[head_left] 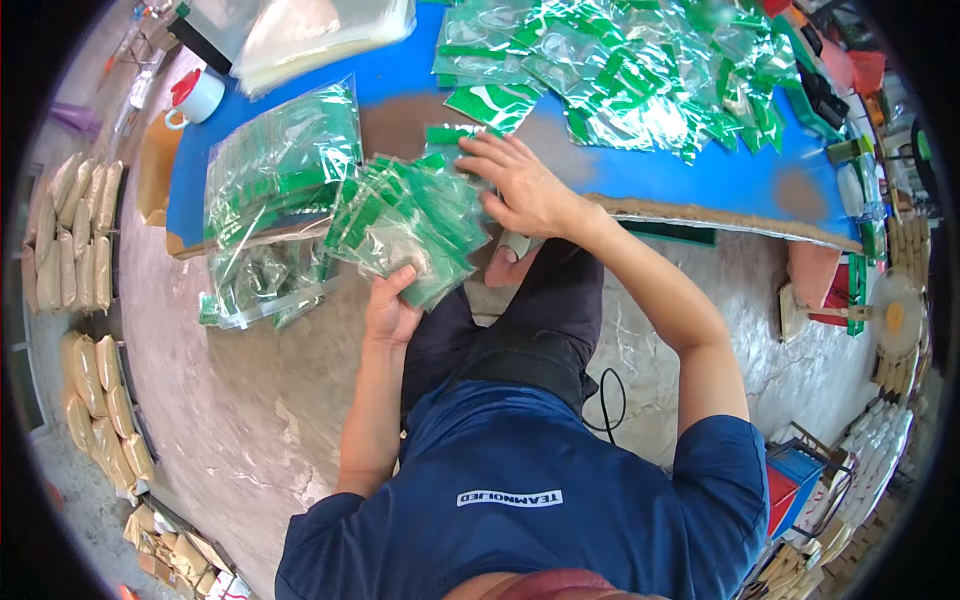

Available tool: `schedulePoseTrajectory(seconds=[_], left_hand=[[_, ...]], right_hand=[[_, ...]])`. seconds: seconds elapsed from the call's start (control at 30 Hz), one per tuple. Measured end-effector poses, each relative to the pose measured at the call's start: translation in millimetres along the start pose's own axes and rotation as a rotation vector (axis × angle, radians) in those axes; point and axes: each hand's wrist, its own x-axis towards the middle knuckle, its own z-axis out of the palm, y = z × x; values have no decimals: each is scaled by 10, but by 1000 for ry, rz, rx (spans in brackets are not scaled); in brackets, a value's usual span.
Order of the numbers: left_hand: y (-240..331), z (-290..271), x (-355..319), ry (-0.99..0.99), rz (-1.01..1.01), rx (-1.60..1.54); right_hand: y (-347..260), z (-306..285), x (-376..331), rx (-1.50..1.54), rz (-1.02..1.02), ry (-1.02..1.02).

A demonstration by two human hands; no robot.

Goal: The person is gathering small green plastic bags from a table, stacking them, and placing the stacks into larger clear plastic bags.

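My left hand (pixel 392 308) is closed on the lower edge of a fanned stack of green-and-clear plastic packets (pixel 405 225), with the thumb on top. The stack is held in front of the table's near edge. Just right of it, my right hand (pixel 528 185) has its fingers stretched out, the fingertips at a single green packet (pixel 452 138) by the table edge. Whether they touch that packet I cannot tell. Left of the stack, a large clear bag (pixel 285 160) full of similar packets lies on the blue table (pixel 690 190) and overhangs its edge.
A wide heap of green packets (pixel 620 70) covers the back of the table. Clear plastic sheets (pixel 325 40) and a white mug (pixel 200 98) with a red top stand at the back left. Filled sacks (pixel 75 235) are stacked at the left, and a fan (pixel 897 315) stands at the right.
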Motion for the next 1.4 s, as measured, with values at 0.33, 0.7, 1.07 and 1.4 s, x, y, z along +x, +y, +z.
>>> schedulePoseTrajectory(seconds=[0.33,0.7,1.07,1.4], left_hand=[[-24,-180,-74,-12,-61,-5],[-117,61,33,-343,-153,-248],[-301,-39,-29,-149,-228,-170],[-373,107,57,-138,-186,-235]], right_hand=[[203,38,186,-41,173,81],[-753,-217,-168,1173,883,696],[262,-575,-893,-368,501,68],[-243,-226,-427,332,345,41]])
